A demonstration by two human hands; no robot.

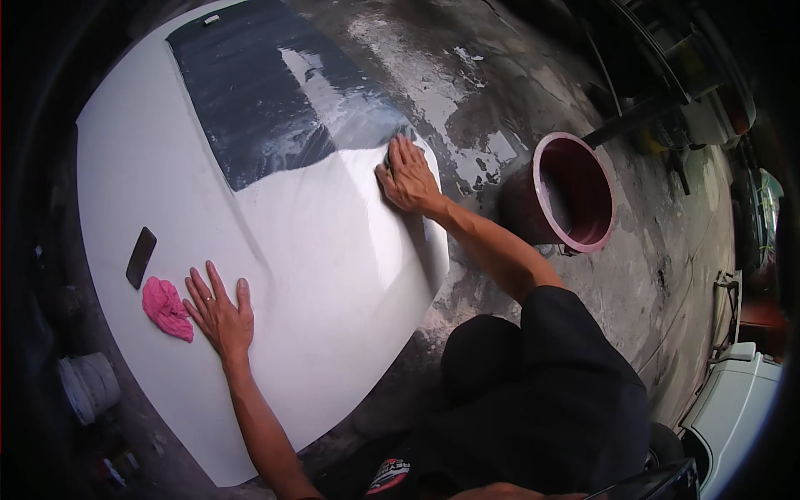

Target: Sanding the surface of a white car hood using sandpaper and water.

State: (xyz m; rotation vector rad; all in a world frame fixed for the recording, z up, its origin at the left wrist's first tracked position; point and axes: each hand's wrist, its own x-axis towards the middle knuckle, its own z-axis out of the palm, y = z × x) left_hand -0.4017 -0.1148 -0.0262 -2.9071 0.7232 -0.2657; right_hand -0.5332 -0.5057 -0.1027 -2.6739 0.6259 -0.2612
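A large white panel, shaped like a car hood, lies before me with a wet, dark grey area across its far part. My right hand presses down at the panel's right side, where the dark area meets the white. Something small sits under its fingers, mostly hidden, with a yellowish edge showing by the thumb. On the white surface at the lower left, my left hand rests flat with fingers spread, holding nothing. Just left of it lies a crumpled pink cloth, and beyond that a dark flat rectangular object.
A dark red bucket stands on the wet concrete floor to the right. A small pale block lies on the panel's far end. At the left edge is a white pail; a light grey plastic body occupies the lower right.
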